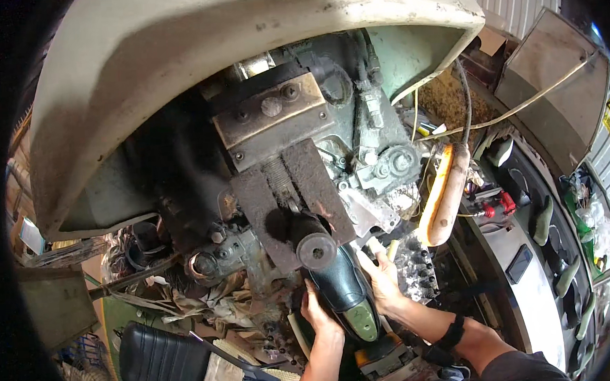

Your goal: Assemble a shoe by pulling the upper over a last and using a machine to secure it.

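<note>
A dark leather shoe upper (333, 281) sits over a green shoe last (362, 324), its toe end pointing at the machine. My left hand (317, 311) grips its left side, with the fingertips partly hidden by the shoe. On the other side, my right hand (382, 280) presses along the shoe with thumb and fingers. Right at the toe end stands a round metal cylinder (316, 250) of the machine, covering part of the toe. Above it is a worn dark metal plate (277, 185) with a grooved middle.
A pale curved machine hood (196, 38) spans the top. A lit lamp (445, 194) hangs at the right on a cable. Beyond it, several shoes (543, 221) stand on a rack, near a phone (519, 263) and a red tool (500, 206). A black chair (163, 360) is at lower left.
</note>
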`<state>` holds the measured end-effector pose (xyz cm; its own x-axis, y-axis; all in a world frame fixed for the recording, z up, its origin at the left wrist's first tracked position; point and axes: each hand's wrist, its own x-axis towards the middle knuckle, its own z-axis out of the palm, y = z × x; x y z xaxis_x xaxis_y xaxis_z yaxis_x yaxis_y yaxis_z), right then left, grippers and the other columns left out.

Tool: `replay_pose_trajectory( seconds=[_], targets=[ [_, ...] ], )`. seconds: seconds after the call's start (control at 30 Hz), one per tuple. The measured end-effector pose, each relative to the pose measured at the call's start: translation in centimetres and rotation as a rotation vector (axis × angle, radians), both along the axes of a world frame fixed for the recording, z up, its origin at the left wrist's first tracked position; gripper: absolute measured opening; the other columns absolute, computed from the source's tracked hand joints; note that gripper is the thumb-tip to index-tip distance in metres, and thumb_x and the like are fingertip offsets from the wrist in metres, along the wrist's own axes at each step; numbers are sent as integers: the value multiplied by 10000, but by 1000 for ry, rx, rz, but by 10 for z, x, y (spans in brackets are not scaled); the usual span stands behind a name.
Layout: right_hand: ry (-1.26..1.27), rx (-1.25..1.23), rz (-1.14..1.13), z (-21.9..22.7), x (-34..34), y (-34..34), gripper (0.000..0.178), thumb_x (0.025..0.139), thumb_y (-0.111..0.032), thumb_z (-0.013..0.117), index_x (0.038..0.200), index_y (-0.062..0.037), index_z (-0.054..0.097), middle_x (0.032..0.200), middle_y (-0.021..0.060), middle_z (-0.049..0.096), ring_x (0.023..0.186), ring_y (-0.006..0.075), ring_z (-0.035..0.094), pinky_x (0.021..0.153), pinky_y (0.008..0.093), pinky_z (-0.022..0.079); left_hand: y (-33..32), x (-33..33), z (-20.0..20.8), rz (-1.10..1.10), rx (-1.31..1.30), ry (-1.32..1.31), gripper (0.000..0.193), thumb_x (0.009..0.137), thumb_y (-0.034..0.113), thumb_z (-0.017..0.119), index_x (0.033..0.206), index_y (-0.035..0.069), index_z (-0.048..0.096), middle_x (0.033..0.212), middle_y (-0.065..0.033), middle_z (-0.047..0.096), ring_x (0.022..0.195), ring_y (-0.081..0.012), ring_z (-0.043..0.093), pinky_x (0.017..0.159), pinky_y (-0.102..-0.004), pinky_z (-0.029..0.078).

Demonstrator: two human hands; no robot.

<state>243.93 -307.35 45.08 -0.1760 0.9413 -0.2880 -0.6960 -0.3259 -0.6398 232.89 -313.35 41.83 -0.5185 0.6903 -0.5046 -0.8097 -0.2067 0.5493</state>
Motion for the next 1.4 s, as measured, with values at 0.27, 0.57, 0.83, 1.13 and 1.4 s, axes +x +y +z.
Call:
replay_pose_trajectory(
  seconds=[0.27, 0.57, 0.83, 1.13, 1.4],
  targets=[
    [-79, -106, 42, 5, 4, -1, 446, 945, -164, 700, 1307, 16, 513, 1154, 85, 658, 987, 145, 654, 860, 278, 546, 1, -1, 3, -89, 24, -97, 494, 993, 459, 560, 1217, 26, 639, 1191, -105, 680, 1006, -263, 671, 924, -419, 535],
    [-55, -3, 103, -12, 16, -2, 409, 980, -178, 647, 1325, -7, 512, 1162, 51, 655, 999, 133, 636, 879, 306, 525, -48, -23, -25, 108, -210, 847, 330, 1011, 243, 569, 1214, -17, 585, 1083, -107, 645, 1001, -231, 621, 953, -370, 476],
    [-128, 16, 94, 2, 13, -14, 502, 994, -188, 630, 1425, -26, 429, 1256, 64, 610, 1041, 112, 610, 907, 268, 502, -204, -100, -192, -119, -554, 1408, 605, 1021, 266, 485, 1499, -46, 286, 1581, -243, 236, 1443, -387, 284, 1155, -448, 270],
    [-161, 64, 36, -9, 10, -14, 454, 978, -173, 653, 1380, -30, 498, 1229, 42, 608, 1000, 107, 611, 872, 255, 508, -197, -82, -230, -119, -575, 1471, 429, 978, 182, 539, 1346, -25, 464, 1567, -250, 257, 1448, -398, 269, 1154, -479, 271],
    [-82, -2, 42, -5, 8, -17, 444, 936, -130, 702, 1341, -40, 544, 1275, 50, 576, 1058, 121, 588, 896, 275, 512, -100, -19, -4, -147, -195, 885, 282, 959, 126, 651, 1152, -79, 633, 1191, -146, 658, 1117, -188, 607, 999, -319, 452]
  ],
)
